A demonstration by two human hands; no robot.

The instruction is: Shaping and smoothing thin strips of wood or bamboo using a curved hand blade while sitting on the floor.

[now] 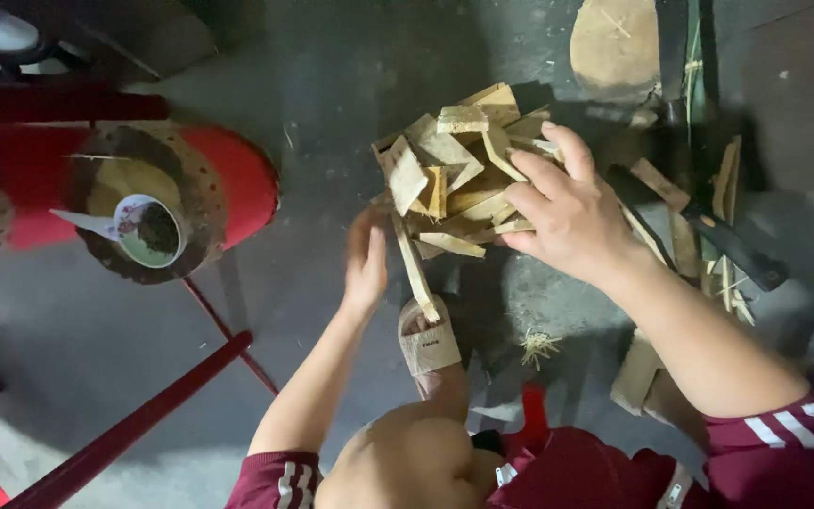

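Observation:
A heap of short, pale split wood pieces [454, 170] lies on the dark floor. My right hand [567, 212] rests over the heap's right side, fingers curled around a few pieces. My left hand [365, 264] is at the heap's lower left, palm turned toward the wood, blurred, its fingers apart and touching a long thin stick [415, 269] that slants down from the heap. My knee and a foot in a tan sandal [429, 344] sit just below the pile.
A hatchet with a black handle [708, 226] lies right of the heap among more wood strips [685, 236]. A round wooden block [614, 42] stands behind. At left are a red stool [237, 174], a paper cup [148, 231] and red metal bars [143, 419].

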